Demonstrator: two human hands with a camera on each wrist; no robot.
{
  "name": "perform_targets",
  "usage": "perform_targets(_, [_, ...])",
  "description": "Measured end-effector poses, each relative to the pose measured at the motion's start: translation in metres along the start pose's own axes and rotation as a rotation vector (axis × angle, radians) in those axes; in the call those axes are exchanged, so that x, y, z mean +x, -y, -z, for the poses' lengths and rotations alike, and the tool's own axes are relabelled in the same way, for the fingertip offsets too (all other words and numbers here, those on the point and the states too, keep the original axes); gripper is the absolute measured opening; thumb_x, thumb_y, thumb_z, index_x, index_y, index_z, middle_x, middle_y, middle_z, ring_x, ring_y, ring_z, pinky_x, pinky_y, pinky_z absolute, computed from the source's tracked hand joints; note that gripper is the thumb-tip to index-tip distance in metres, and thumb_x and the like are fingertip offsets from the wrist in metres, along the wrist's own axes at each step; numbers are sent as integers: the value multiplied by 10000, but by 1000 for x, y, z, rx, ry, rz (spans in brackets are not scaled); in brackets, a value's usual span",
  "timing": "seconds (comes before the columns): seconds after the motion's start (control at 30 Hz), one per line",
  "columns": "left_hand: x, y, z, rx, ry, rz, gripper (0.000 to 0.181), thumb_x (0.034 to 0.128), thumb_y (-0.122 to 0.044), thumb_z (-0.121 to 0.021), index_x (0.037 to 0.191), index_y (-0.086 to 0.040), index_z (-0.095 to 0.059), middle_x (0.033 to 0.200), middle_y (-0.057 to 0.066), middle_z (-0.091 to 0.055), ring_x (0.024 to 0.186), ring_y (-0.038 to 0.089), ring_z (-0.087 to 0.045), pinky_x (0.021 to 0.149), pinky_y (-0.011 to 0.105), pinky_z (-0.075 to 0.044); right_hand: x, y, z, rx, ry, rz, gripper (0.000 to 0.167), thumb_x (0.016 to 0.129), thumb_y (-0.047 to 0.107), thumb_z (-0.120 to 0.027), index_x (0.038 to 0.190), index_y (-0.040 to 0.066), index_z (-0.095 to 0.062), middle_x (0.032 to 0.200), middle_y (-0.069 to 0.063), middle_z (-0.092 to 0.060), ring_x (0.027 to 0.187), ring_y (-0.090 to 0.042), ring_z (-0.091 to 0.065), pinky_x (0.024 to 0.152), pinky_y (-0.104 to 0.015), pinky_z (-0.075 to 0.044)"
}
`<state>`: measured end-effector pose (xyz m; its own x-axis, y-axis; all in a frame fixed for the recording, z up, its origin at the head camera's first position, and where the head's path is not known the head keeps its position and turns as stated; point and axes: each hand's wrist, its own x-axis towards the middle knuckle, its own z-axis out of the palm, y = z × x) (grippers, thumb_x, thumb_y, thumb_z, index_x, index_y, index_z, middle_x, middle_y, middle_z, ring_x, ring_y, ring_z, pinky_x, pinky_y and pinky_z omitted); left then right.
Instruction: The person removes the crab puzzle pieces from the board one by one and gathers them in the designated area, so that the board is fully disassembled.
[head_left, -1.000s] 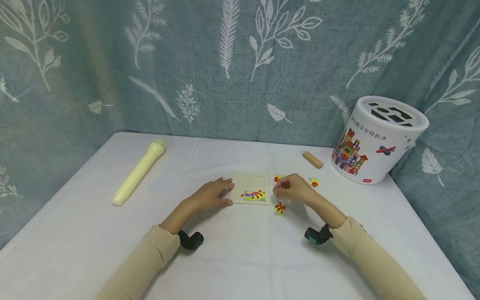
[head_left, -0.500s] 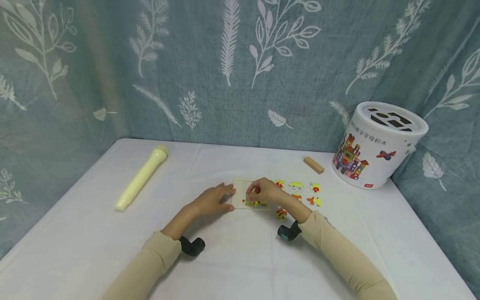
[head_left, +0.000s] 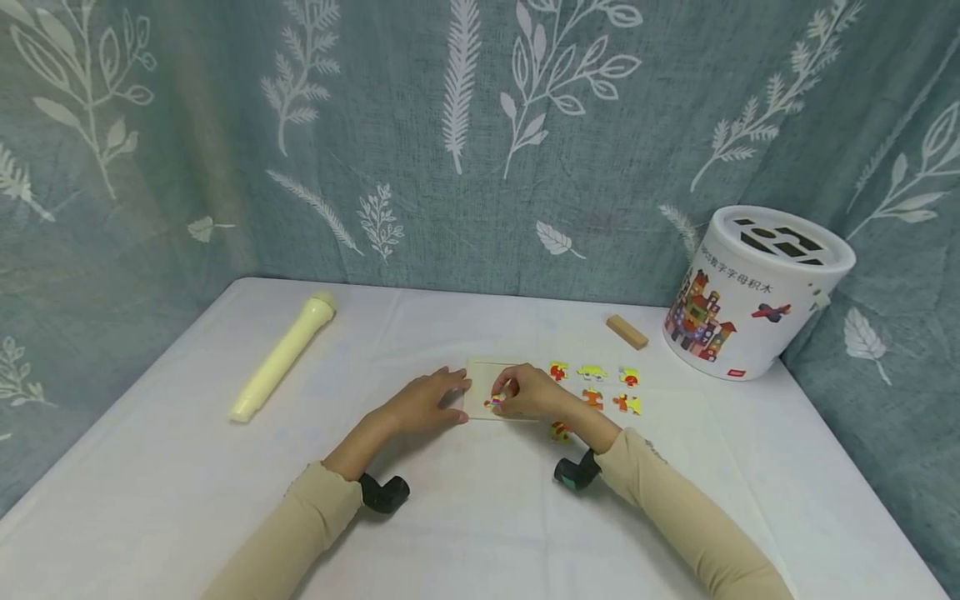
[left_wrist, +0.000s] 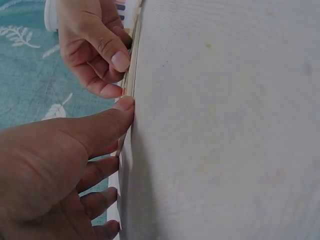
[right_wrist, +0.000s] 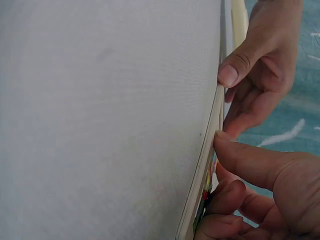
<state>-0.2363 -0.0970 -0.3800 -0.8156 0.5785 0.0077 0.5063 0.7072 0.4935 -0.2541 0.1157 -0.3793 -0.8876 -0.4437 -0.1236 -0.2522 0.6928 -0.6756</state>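
Observation:
A pale wooden puzzle board lies on the table, with colourful jigsaw pieces along its near side, mostly covered by my right hand. My left hand rests at the board's left edge, fingers spread and thumb touching the near-left corner. My right hand is over the board with curled fingers, a puzzle piece showing by its fingertips. In the right wrist view its thumb lies against the board's near edge; what the fingertips pinch is largely hidden. Right of the board, several loose puzzle pieces lie spread out.
A wooden block lies farther back on the white-covered table. Behind it on the right stands a white tub with cut-out holes in its lid. A pale yellow stick with a rounded end lies at left.
My right hand has moved left from the loose pieces onto the board, then settled lower over its near side. The left hand keeps its place at the board's edge.

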Motion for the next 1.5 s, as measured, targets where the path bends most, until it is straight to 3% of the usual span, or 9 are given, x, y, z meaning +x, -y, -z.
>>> perform_targets(0.47, [-1, 1, -3, 4, 15, -2, 522, 860, -254, -640, 1299, -10, -500, 1426, 190, -386, 1341, 418, -284, 1055, 546, -287, -2, 0, -3, -28, -34, -16, 201, 754, 110, -742, 897, 98, -602, 782, -8, -544, 697, -125, -466, 600, -215, -378])
perform_targets(0.8, [0, 1, -1, 21, 11, 21, 524, 859, -272, -641, 1305, -33, -503, 1432, 170, -388, 1346, 404, -285, 1055, 557, -280, -4, -2, 10, 84, -32, 45, 79, 820, 30, -650, 895, 32, -673, 699, -29, -565, 604, -107, -444, 542, -204, -374])
perform_targets(0.93, [0, 1, 0, 13, 18, 30, 527, 861, -269, -639, 1311, -36, -497, 1439, 163, -381, 1352, 398, -276, 1061, 555, -271, -3, -4, 15, 107, -10, 22, 85, 847, 52, -631, 897, 48, -699, 756, -38, -622, 644, -111, -454, 576, -211, -384])
perform_targets(1.2, [1, 3, 0, 23, 22, 29, 534, 865, -274, -634, 1319, -34, -488, 1441, 162, -376, 1357, 392, -271, 1066, 545, -270, -5, -10, 30, 251, -8, -55, 147, 849, 113, -648, 964, 47, -711, 930, -53, -707, 756, -74, -590, 674, -226, -462])
perform_targets(1.43, [1, 4, -2, 13, 6, 24, 543, 860, -268, -639, 1319, -25, -482, 1443, 165, -372, 1358, 394, -267, 1069, 535, -272, -26, -30, 59, 235, 4, -137, 213, 855, 167, -648, 1036, 64, -697, 975, -30, -698, 805, -85, -595, 726, -262, -481])
perform_targets(1.5, [1, 3, -3, 7, 5, 24, 543, 857, -268, -642, 1317, -24, -486, 1443, 164, -372, 1359, 391, -265, 1071, 535, -270, -35, -40, 66, 247, 12, -142, 226, 855, 155, -646, 1046, 42, -690, 941, -17, -701, 718, -77, -560, 670, -256, -464])
